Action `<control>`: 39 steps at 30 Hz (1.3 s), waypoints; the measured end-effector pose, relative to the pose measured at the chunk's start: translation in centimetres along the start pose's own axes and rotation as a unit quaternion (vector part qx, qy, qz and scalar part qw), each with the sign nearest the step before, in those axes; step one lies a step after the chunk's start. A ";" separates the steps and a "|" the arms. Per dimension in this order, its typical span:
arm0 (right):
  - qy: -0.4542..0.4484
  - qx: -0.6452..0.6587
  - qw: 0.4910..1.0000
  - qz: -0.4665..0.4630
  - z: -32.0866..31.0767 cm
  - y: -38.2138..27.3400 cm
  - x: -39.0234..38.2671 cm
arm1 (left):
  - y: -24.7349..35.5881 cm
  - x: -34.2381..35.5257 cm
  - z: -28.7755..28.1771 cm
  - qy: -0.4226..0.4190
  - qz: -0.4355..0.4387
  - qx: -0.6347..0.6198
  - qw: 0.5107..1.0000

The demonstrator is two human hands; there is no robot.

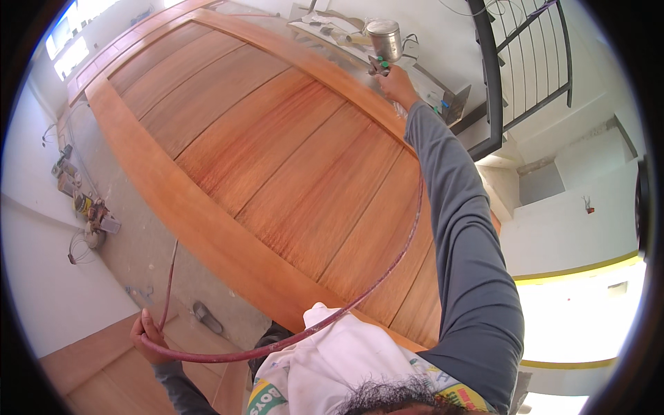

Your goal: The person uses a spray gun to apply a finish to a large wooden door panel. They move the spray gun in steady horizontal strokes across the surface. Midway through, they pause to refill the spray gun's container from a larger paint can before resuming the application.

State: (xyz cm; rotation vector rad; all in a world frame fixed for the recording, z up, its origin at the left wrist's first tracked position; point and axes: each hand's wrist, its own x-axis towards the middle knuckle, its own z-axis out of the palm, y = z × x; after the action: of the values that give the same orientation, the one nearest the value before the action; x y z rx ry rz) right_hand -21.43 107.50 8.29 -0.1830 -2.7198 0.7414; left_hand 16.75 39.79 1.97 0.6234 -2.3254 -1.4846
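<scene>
A large wooden door [166,183] with a raised frame and grooved boards stretches out in front of me. Its boards show reddish-brown streaks and damp-looking, glossier patches. At the far right edge of the door, my right hand [399,86] is closed around a spray gun [379,66] with a metal cup [384,40] on top. A dark red air hose [377,283] runs down from near my right forearm and curves across my front. My left hand [148,337], low on the left, grips this hose where it bends back up. Whether spray is leaving the nozzle cannot be seen.
A cluttered bench or board [332,34] lies beyond the spray gun. Black metal stair railing [494,83] rises on the right. Cans and tools [86,204] line the left wall. A grey sandal [207,317] lies on the floor, and another wooden panel [117,377] is at lower left.
</scene>
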 end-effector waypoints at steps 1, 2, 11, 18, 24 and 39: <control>0.015 -0.014 1.000 0.002 0.1 0.6 0.4 | 0.0 0.0 0.0 0.001 0.002 0.005 1.000; 0.031 -0.029 0.999 0.005 0.2 1.2 0.6 | 0.0 -0.1 0.0 0.002 0.004 0.009 1.000; -0.086 0.066 0.993 0.035 -1.8 -4.1 -5.9 | -2.8 -2.9 -2.9 0.059 -0.027 -0.063 0.996; -0.159 0.153 0.975 0.024 -2.7 -13.4 -15.8 | -7.3 -8.0 -6.4 0.115 -0.042 -0.113 0.986; -0.253 0.195 0.947 -0.035 -2.6 -22.1 -23.8 | -10.7 -13.5 -11.1 0.170 -0.073 -0.150 0.971; -0.419 0.312 0.850 -0.073 -4.0 -33.0 -38.5 | -15.8 -18.9 -14.9 0.217 -0.075 -0.236 0.944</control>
State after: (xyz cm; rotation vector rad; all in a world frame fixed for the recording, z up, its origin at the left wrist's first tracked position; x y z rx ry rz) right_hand 14.84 73.31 18.20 0.6389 -2.9440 1.9625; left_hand 43.11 32.15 -6.70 0.8918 -1.5505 -1.6846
